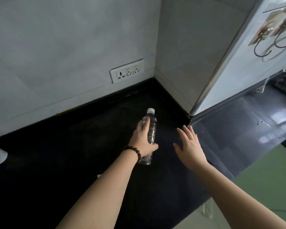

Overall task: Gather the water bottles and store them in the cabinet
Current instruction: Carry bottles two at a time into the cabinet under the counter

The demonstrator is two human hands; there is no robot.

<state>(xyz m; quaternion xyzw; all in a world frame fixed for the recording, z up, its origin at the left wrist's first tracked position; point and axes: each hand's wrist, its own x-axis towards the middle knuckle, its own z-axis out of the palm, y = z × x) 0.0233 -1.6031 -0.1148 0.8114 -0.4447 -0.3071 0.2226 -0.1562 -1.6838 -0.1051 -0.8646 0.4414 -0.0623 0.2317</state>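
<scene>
Right now your left hand [143, 140] is wrapped around a clear water bottle [150, 129] with a white cap, fingers on its far side and thumb crossing the lower body. The bottle is over the black countertop [73, 146], near the corner where the two grey walls meet; you cannot tell whether its base touches the surface. A beaded bracelet [134, 152] circles that wrist. Your right hand [189, 146] hovers just beside the bottle, palm down, fingers spread and holding nothing. A white socket panel [127, 71] sits on the wall behind. To the right, metal hooks [269, 40] hang on a pale panel.
</scene>
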